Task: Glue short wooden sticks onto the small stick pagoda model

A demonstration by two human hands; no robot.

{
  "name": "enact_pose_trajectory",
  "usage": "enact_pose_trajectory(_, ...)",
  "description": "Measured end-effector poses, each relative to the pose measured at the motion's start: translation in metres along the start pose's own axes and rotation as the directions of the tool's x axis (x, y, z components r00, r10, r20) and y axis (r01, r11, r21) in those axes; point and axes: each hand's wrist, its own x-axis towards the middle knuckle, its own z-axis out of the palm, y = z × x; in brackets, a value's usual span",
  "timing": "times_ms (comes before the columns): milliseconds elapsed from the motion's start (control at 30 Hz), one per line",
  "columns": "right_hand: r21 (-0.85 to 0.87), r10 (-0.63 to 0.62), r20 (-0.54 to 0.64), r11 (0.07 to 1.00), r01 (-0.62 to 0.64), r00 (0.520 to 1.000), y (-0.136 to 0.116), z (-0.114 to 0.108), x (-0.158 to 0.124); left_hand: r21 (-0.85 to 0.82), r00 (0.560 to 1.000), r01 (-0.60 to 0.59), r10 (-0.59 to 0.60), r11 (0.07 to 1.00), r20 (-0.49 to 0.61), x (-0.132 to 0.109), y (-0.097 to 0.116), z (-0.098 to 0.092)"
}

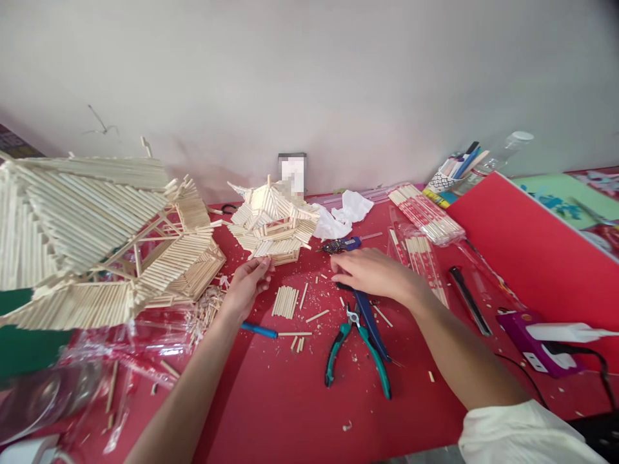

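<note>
My left hand (247,283) rests against the front of a small pagoda-like model built of pale wooden sticks (271,222), fingers curled at its lower edge. My right hand (372,270) lies palm down on the red table (290,399), fingers closed over the top end of a dark blue tool (370,319). Teal-handled pliers (358,348) lie just below that hand. A small bundle of cut sticks (285,301) sits between my hands, with loose offcuts around it.
A much larger stick roof model (97,232) fills the left. Packs of chopsticks (425,216) lie at the back right, beside crumpled white tissue (343,212). A purple power strip (529,338) with a white plug sits right. A blue pen (258,330) lies near my left wrist.
</note>
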Motion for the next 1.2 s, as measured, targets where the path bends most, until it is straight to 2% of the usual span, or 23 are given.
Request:
enact_pose_trajectory(100, 0.042, -0.184, 0.038, 0.982, 0.182, 0.982, -0.018, 0.009, 0.004, 0.002, 1.0, 0.002, -0.002, 1.0, 0.0, -0.001, 0.001, 0.001)
enact_pose_trajectory(267, 0.108, -0.373, 0.068, 0.925, 0.365, 0.925, -0.048, 0.025, 0.007, 0.005, 1.0, -0.01, 0.01, 1.0, 0.005, 0.001, -0.001, -0.001)
enact_pose_trajectory(433, 0.143, -0.56, 0.013, 0.821, 0.552, 0.829, -0.068, 0.036, 0.005, 0.008, 0.999, -0.031, 0.031, 0.999, 0.019, 0.002, -0.003, -0.003)
enact_pose_trajectory(500, 0.117, -0.596, -0.013, 0.796, 0.594, 0.803, -0.074, 0.04, 0.006, 0.005, 0.999, -0.028, 0.028, 1.0, 0.016, 0.002, -0.004, -0.003)
enact_pose_trajectory(733, 0.053, -0.633, 0.028, 0.774, 0.631, 0.774, -0.081, 0.052, 0.009, -0.008, 1.0, -0.03, 0.03, 1.0, 0.004, 0.0, -0.004, -0.002)
enact_pose_trajectory(900, 0.1, -0.632, 0.013, 0.772, 0.628, 0.775, -0.082, 0.049, 0.008, -0.01, 0.999, -0.033, 0.033, 0.999, 0.006, 0.0, -0.003, -0.001)
enact_pose_trajectory(967, 0.234, -0.609, -0.003, 0.771, 0.592, 0.793, -0.079, 0.044, 0.009, -0.005, 1.0, -0.027, 0.027, 1.0, 0.003, 0.0, -0.003, -0.001)
enact_pose_trajectory(1033, 0.407, -0.55, -0.047, 0.752, 0.519, 0.834, -0.073, 0.039, 0.012, 0.004, 1.0, -0.021, 0.021, 1.0, -0.004, 0.0, -0.002, -0.001)
enact_pose_trajectory(1133, 0.625, -0.405, -0.179, 0.657, 0.421, 0.897, -0.061, 0.036, 0.02, 0.014, 1.0, -0.014, 0.014, 1.0, -0.013, 0.0, -0.003, -0.002)
enact_pose_trajectory(1200, 0.771, -0.275, -0.219, 0.539, 0.339, 0.936, -0.054, 0.039, 0.027, 0.017, 1.0, -0.01, 0.01, 1.0, -0.014, 0.001, -0.003, -0.002)
